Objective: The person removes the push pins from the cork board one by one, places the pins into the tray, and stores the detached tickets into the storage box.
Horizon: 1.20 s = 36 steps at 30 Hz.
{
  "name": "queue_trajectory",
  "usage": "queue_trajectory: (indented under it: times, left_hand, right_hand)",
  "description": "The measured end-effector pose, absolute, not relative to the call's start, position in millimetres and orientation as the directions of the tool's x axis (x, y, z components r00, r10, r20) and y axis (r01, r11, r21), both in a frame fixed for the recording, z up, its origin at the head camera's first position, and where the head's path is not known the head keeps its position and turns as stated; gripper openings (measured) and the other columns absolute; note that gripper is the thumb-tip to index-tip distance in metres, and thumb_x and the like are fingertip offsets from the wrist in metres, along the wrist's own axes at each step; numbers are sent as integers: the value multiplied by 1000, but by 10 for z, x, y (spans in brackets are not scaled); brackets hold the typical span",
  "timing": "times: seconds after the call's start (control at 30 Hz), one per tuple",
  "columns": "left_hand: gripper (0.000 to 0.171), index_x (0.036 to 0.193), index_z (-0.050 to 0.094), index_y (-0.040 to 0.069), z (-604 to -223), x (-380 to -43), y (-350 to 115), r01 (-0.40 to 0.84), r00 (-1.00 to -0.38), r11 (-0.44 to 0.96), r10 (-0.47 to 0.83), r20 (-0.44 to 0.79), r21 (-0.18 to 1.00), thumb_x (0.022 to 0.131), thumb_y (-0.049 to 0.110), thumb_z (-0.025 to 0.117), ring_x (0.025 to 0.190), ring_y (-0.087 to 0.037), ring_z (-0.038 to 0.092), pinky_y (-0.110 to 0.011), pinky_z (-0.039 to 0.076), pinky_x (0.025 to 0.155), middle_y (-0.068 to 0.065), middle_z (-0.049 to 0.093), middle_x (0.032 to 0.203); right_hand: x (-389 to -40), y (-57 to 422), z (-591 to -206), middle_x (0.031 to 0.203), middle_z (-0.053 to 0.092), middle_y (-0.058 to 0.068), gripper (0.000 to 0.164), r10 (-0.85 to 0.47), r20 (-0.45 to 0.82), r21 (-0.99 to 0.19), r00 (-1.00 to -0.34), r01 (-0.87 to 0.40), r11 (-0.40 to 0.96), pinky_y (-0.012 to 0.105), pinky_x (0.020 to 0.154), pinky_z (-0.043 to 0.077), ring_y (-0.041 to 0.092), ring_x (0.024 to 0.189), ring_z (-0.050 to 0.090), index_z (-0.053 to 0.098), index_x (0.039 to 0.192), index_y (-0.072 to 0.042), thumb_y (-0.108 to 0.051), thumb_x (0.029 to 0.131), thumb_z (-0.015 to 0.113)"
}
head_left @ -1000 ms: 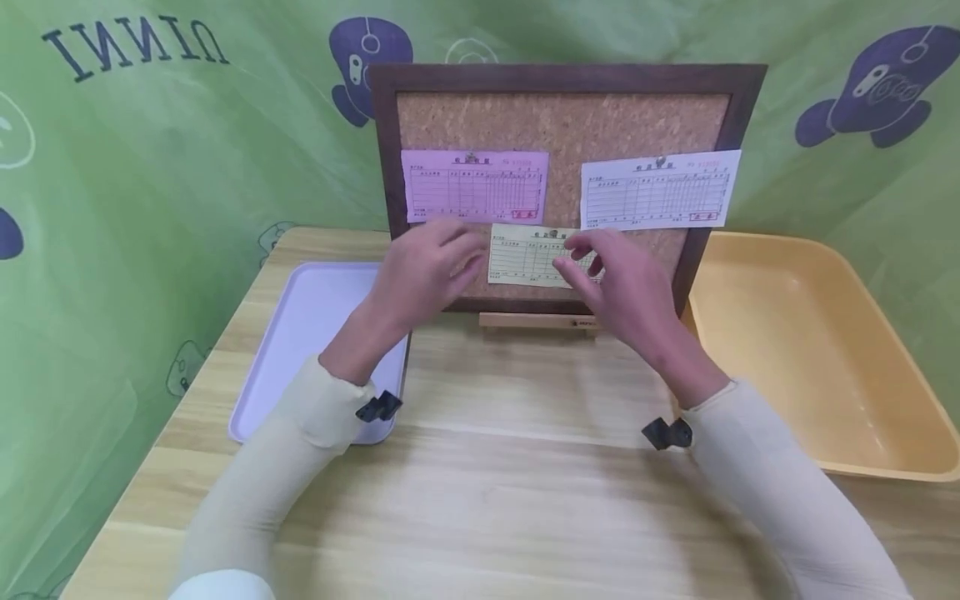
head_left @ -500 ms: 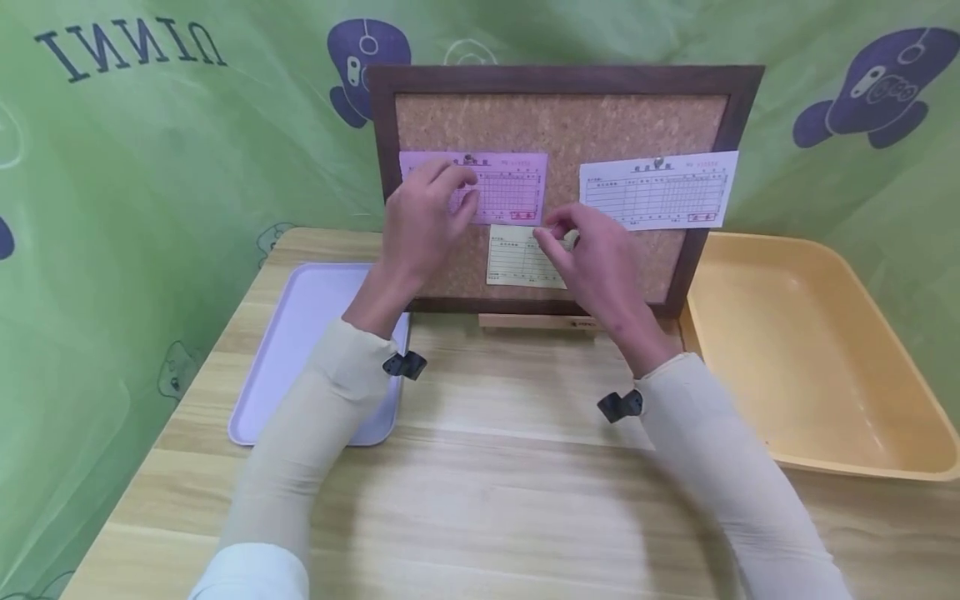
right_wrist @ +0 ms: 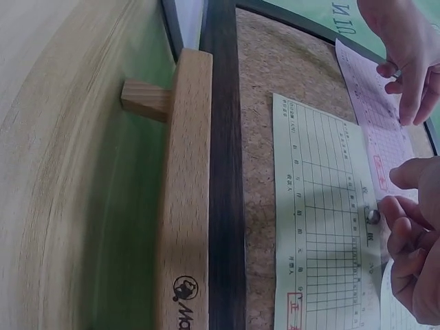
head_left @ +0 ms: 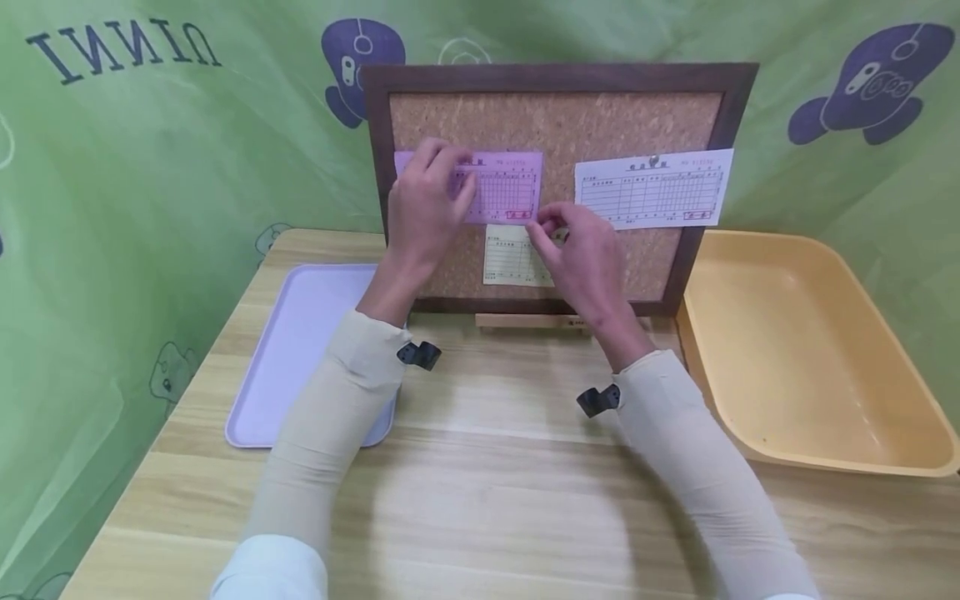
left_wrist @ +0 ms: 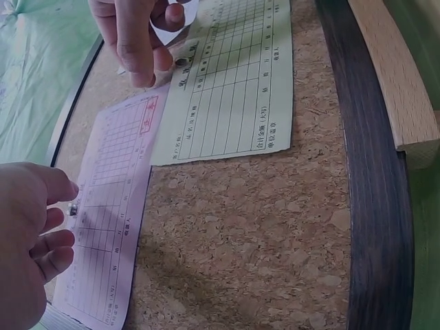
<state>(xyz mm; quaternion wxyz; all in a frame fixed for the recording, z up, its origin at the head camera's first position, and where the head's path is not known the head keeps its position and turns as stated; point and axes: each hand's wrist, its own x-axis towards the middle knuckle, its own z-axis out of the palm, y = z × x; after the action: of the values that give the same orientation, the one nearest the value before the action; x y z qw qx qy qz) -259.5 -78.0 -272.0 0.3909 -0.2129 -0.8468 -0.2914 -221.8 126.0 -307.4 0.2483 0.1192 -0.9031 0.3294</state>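
A dark-framed corkboard (head_left: 555, 121) stands upright with three printed slips pinned to it. My left hand (head_left: 423, 204) is over the left part of the pink slip (head_left: 502, 187). In the left wrist view its fingertips are right beside the silver pushpin (left_wrist: 73, 209) at that slip's top edge. Loosely bent, the fingers of my right hand (head_left: 585, 250) hover by the pink slip's lower right corner. They partly cover the pale green slip (head_left: 516, 258), whose own pushpin (right_wrist: 373, 217) shows close to the fingertips in the right wrist view. Neither hand visibly grips anything.
A white slip (head_left: 652, 196) is pinned at the board's right. The board leans on a small wooden stand (right_wrist: 184, 172). On the wooden table (head_left: 480, 500), a lilac tray (head_left: 300, 358) lies left and a deep yellow bin (head_left: 795, 333) sits right. Green cloth (head_left: 150, 167) hangs behind.
My left hand has risen from below the pink slip to its top edge. My right hand has shifted left and up, from the green slip's right side toward the pink slip's corner.
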Motion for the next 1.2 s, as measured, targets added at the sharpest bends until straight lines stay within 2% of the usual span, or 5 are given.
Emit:
queue_trajectory:
  times: [0.27,0.47,0.83,1.2]
  left_hand:
    - [16,108,73,-2,-2763,-2618,-780,562,-625,749,108,773,350,97,9,66,90,-24,66,-32,56,77,-13,65,105]
    - [15,106,74,-2,-2805,-2632,-782,570,-622,735,94,777,368,97,6,65,91,-23,67,-29,56,80,-13,65,104]
    - [17,110,74,-1,-2785,-2668,-757,579,-608,721,70,791,381,98,7,66,93,-26,67,-31,56,83,-14,65,105]
    - [17,109,74,-1,-2774,-2687,-746,568,-625,719,58,779,401,98,7,66,91,-24,67,-27,55,83,-13,66,103]
  right_hand:
    - [-2227,1234,-3128,101,71,4,29,-47,504,-559,-863,-367,744,30,70,47,16,78,60,72,115,-7,-31,100,69]
    - [-2246,1235,-3157,102,71,4,27,-37,550,-560,-834,-401,725,30,73,47,16,82,60,72,117,-6,-26,100,69]
    - [-2285,1225,-3193,100,71,6,24,12,580,-634,-815,-441,635,26,67,47,14,75,58,72,117,-3,-18,98,71]
    - [-2286,1191,-3197,97,71,6,22,50,581,-690,-812,-459,559,23,66,51,11,73,61,71,116,-1,-12,97,70]
